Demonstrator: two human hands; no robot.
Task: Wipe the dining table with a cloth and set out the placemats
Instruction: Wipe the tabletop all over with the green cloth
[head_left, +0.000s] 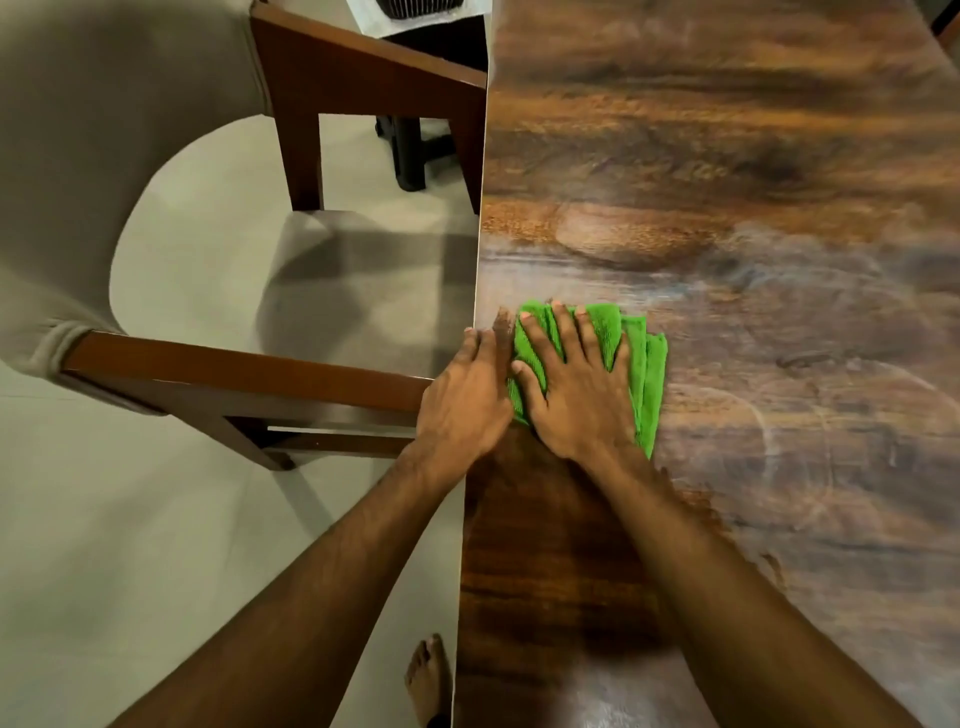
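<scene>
A beige upholstered wooden chair (234, 374) is standing beside the glossy wood-grain tabletop (727, 182). The left hand (467, 400) is lying flat at its edge, just beside the folded green microfibre cloth (649, 374), which the right hand (576, 395) is pressing down with spread, straight fingers.

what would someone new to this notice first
The bright green cloth stands out, folded on the dark wood-grain table near its left edge. The right hand presses flat on it with spread fingers, and the left hand lies beside it at the table's edge. Left of the table stands a chair with wooden arms and a beige back.
</scene>
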